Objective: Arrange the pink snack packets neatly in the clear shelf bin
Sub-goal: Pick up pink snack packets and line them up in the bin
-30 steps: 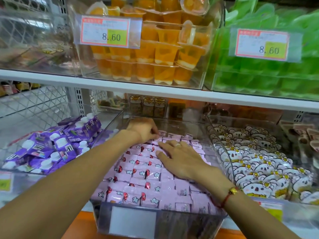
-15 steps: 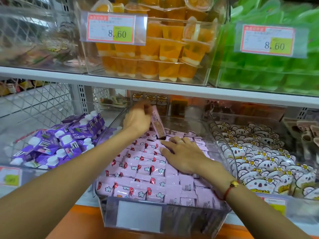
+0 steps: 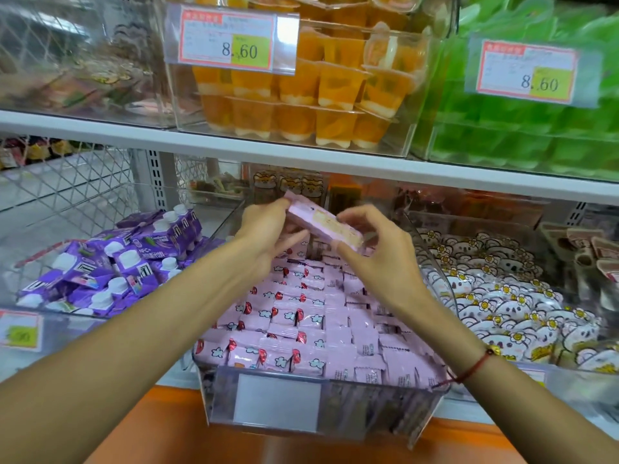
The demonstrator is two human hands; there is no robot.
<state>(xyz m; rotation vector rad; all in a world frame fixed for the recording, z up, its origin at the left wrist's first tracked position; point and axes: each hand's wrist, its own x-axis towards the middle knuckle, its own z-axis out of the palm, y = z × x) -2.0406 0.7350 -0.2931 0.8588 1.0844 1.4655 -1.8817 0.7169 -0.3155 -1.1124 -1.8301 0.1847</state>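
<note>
Pink packet [image 3: 323, 223] pinched at either end between left hand [image 3: 268, 229] and right hand [image 3: 371, 249], raised above the rear of the clear bin [image 3: 321, 410], probably for turning face-up to match the rows of packets [image 3: 301, 326] below. Price tags [image 3: 231, 40] on the upper shelf read "8.60"; purple pouches [image 3: 134, 259] marked "NFC+"; bin's own label blank.

Both upper-shelf price tags [image 3: 231, 41] [image 3: 529, 72] read 8.60; a purple pouch [image 3: 147, 244] shows "NFC+".
</note>
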